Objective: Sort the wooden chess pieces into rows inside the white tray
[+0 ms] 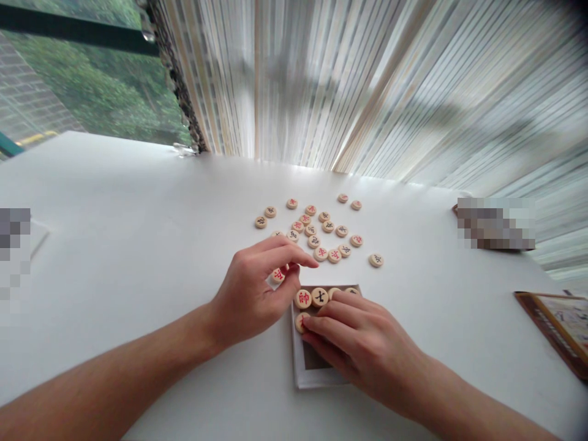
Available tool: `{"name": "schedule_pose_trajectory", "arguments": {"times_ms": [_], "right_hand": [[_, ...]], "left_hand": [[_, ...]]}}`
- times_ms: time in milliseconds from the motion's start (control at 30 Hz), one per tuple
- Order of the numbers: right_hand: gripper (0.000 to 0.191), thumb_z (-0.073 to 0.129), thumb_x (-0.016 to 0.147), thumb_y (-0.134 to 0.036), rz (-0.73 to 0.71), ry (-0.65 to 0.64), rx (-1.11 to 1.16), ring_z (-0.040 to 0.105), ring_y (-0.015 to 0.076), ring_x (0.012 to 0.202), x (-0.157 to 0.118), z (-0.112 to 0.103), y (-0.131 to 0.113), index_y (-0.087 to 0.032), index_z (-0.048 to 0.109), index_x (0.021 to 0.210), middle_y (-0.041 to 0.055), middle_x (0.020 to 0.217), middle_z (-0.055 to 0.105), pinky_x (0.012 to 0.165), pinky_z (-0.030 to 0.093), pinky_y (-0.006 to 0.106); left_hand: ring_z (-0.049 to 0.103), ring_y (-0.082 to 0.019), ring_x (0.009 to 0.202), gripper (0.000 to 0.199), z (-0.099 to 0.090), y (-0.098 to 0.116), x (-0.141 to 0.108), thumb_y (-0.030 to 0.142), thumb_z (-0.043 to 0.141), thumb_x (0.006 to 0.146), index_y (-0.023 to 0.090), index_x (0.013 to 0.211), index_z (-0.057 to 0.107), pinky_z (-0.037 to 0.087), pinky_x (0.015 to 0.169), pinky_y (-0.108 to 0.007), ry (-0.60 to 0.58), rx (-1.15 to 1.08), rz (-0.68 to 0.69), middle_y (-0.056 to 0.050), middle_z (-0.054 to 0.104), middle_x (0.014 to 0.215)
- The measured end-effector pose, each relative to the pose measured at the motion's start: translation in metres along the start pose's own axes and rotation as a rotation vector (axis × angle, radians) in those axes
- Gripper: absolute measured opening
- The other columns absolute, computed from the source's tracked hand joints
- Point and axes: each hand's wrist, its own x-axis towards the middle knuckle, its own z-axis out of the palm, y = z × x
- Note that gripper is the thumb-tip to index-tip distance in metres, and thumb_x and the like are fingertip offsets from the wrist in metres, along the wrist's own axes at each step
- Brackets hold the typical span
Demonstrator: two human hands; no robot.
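The white surface (138,257) spreads below a striped curtain (294,79), with a window (110,92) past its far left corner. Towards the right edge lie a framed panel (558,331) and, farther back, a brown object (496,229), partly pixelated.

The right hand (367,340) reaches over the open box (321,380), fingers together and bent, covering much of its right side. Its fingertips touch the red-marked piece (301,323) by the left wall; whether they grip it, I cannot tell. The left hand (257,288) arches just beside the box's far left corner, index finger extended and the others curled near the thumb; whether it pinches anything is unclear.

In the box, a row of four pieces (319,297) runs along the far wall, the two on the right partly hidden. Loose pieces (313,241), red- or black-marked, lie scattered between the box and the surface's far edge. Another red-marked one (278,274) shows beneath the left hand.
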Motion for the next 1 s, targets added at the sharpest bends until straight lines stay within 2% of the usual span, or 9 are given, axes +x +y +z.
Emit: {"name": "schedule_pose_trajectory", "arguments": {"times_ms": [233,333,400,500,567,667,733,833,1000], "right_hand": [[0.011,0.068,0.101,-0.017,0.010,0.004,0.029,0.061,0.0218,0.073,0.001,-0.006,0.001,-0.014,0.077,0.094,0.0060,0.082,0.074,0.066,0.048,0.035],[0.016,0.070,0.100,-0.020,0.029,0.097,0.050,0.056,0.0184,0.064,0.003,-0.019,0.008,-0.015,0.075,0.085,0.0042,0.072,0.071,0.060,0.044,0.033],[0.020,0.072,0.097,-0.018,0.065,0.200,0.080,0.055,0.0150,0.060,0.004,-0.029,0.018,-0.016,0.072,0.078,0.0025,0.067,0.068,0.058,0.043,0.029],[0.030,0.072,0.096,-0.018,0.197,0.361,0.010,0.052,0.0104,0.053,0.004,-0.041,0.042,-0.017,0.067,0.066,-0.0008,0.059,0.061,0.055,0.039,0.025],[0.035,0.072,0.096,-0.025,0.359,0.443,-0.071,0.046,0.0101,0.050,0.001,-0.044,0.061,-0.017,0.067,0.062,-0.0017,0.055,0.057,0.051,0.035,0.026],[0.034,0.071,0.096,-0.036,0.592,0.502,-0.071,0.042,0.0117,0.047,-0.006,-0.043,0.086,-0.017,0.075,0.068,-0.0026,0.050,0.052,0.048,0.032,0.028],[0.035,0.070,0.095,-0.041,0.692,0.505,-0.020,0.046,0.0128,0.048,-0.010,-0.039,0.098,-0.017,0.077,0.071,-0.0008,0.052,0.058,0.049,0.034,0.028],[0.034,0.070,0.094,-0.044,0.742,0.512,0.005,0.048,0.0139,0.050,-0.013,-0.036,0.110,-0.017,0.079,0.076,0.0009,0.057,0.064,0.050,0.036,0.028],[0.031,0.069,0.093,-0.045,0.789,0.517,0.019,0.060,0.0182,0.060,-0.017,-0.034,0.126,-0.017,0.081,0.085,0.0054,0.073,0.076,0.057,0.043,0.030]], "left_hand": [[0.072,-0.014,0.085,0.022,-0.006,-0.001,0.003,0.003,0.062,0.093,0.017,0.098,0.078,0.057,0.080,-0.024,-0.018,0.086,-0.044,-0.003,0.076,0.093],[0.074,-0.016,0.090,0.022,-0.017,-0.013,0.010,0.007,0.062,0.094,0.018,0.101,0.079,0.057,0.083,-0.026,-0.008,0.170,-0.076,-0.004,0.078,0.097],[0.075,-0.018,0.089,0.018,-0.026,-0.025,0.015,0.013,0.064,0.094,0.018,0.101,0.080,0.058,0.082,-0.028,0.044,0.236,-0.133,-0.004,0.080,0.098],[0.077,-0.020,0.088,0.018,-0.038,-0.045,0.023,0.027,0.068,0.094,0.019,0.104,0.081,0.060,0.077,-0.029,0.137,0.270,-0.304,-0.005,0.082,0.102],[0.077,-0.021,0.086,0.022,-0.043,-0.055,0.026,0.032,0.069,0.092,0.019,0.104,0.082,0.060,0.071,-0.029,0.169,0.296,-0.406,-0.006,0.083,0.104],[0.077,-0.022,0.086,0.026,-0.045,-0.063,0.027,0.035,0.068,0.090,0.019,0.103,0.082,0.059,0.070,-0.029,0.147,0.319,-0.468,-0.006,0.084,0.101],[0.077,-0.022,0.086,0.027,-0.044,-0.064,0.027,0.036,0.067,0.089,0.019,0.104,0.082,0.059,0.070,-0.030,0.124,0.337,-0.482,-0.006,0.084,0.100],[0.075,-0.022,0.084,0.028,-0.045,-0.063,0.026,0.037,0.065,0.089,0.020,0.104,0.082,0.058,0.067,-0.029,0.090,0.380,-0.460,-0.007,0.084,0.099],[0.074,-0.023,0.083,0.029,-0.051,-0.065,0.027,0.036,0.065,0.088,0.020,0.105,0.082,0.055,0.066,-0.030,0.099,0.428,-0.441,-0.007,0.083,0.098]]}}
